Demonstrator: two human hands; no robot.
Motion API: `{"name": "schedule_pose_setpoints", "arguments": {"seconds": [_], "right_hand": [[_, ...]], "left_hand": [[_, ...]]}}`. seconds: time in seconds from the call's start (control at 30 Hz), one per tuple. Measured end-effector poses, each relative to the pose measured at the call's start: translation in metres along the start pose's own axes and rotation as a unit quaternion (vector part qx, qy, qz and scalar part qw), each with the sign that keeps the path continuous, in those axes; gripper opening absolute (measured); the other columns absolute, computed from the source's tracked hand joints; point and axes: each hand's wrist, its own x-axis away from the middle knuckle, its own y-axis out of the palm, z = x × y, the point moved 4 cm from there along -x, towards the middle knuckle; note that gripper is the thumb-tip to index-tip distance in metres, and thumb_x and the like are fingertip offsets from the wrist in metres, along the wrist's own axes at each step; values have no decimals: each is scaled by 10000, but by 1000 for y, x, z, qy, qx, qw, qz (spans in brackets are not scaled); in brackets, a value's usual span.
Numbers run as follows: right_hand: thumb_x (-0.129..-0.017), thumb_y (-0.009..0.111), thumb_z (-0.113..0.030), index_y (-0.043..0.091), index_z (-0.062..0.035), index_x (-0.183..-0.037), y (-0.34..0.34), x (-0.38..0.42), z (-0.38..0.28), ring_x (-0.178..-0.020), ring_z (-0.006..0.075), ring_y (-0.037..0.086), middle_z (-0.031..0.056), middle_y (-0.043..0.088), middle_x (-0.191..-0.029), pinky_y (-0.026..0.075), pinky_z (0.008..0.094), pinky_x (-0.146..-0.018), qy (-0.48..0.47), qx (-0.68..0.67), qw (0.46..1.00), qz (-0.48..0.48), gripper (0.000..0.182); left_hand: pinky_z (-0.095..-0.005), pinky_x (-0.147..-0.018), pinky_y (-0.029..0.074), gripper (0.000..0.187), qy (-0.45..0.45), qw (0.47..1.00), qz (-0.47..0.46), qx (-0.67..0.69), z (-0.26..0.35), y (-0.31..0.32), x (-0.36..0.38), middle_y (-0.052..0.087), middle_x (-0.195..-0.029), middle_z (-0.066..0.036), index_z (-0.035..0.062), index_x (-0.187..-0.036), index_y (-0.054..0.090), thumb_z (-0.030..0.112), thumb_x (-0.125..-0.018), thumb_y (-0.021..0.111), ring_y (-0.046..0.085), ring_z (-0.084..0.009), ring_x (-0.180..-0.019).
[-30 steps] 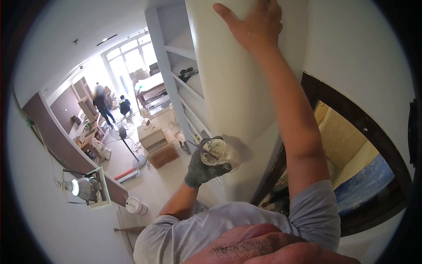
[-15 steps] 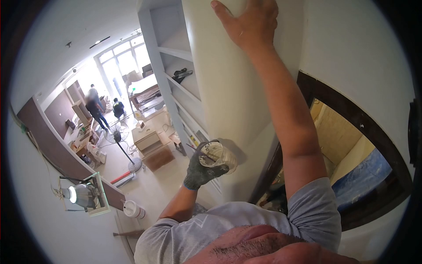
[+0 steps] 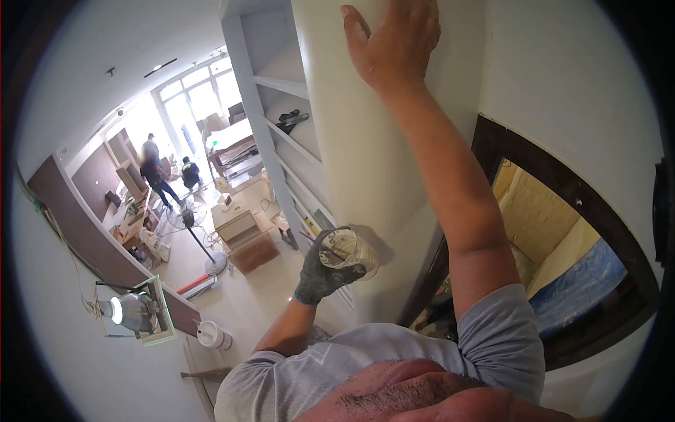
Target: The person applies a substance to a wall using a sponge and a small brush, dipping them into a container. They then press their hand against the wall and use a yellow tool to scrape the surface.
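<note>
My left hand (image 3: 320, 273), in a dark, worn glove, grips a translucent plastic tub (image 3: 362, 254) around its side. Pale residue coats the inside of the tub, and a thin tool (image 3: 330, 251) leans across its mouth, its lower end hidden. My bare right hand (image 3: 396, 43) is raised high against the smooth off-white wall (image 3: 351, 141), thumb stretched away from the fingers, palm turned to the surface. The fingertips run up to the top edge of the view.
Left of the wall are built-in shelves (image 3: 281, 84) holding a dark tool (image 3: 291, 121). At right is a dark-framed opening (image 3: 562, 169). A work lamp (image 3: 133, 313), white bucket (image 3: 214, 335) and standing fan (image 3: 200, 239) are at left. Several people (image 3: 156, 179) are in the far room.
My right hand has slid slightly down and to the left along the wall, and its thumb points more upward. The left hand and tub have barely moved.
</note>
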Motion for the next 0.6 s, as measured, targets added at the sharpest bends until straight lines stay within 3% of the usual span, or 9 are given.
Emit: {"name": "schedule_pose_setpoints", "arguments": {"seconds": [0.3,0.4,0.5,0.6], "right_hand": [[-1016,564,-377,158,-18,-1614,6,1,-4,-1502,481,225,298,278,-1608,192,668,-1186,-59,1,998,-26,807],[-1006,578,-393,133,-30,-1620,9,3,-9,-1509,484,205,306,238,-1619,187,681,-1187,-172,59,982,-48,840],[-990,600,-423,79,-44,-1627,-5,5,-14,-1519,488,171,324,166,-1631,175,687,-1188,-101,34,994,-39,905],[-976,616,-453,32,-60,-1629,-10,3,-12,-1526,492,139,341,106,-1635,156,691,-1191,28,-65,994,-84,960]], "left_hand": [[-355,-988,513,805,-11,1000,-14,18,-7,2,4,643,-1219,-54,38,-1357,534,181,-690,962,614,-166,-1124],[-358,-1003,503,817,-15,1000,-15,13,-9,2,5,634,-1243,-48,39,-1378,538,180,-693,960,601,-164,-1142],[-350,-974,527,800,-12,1000,-8,11,-5,4,5,656,-1202,-63,37,-1341,534,187,-684,966,629,-169,-1109],[-347,-960,539,790,-6,1000,-4,10,-7,5,6,668,-1182,-70,37,-1322,534,191,-681,968,644,-172,-1092]]}}
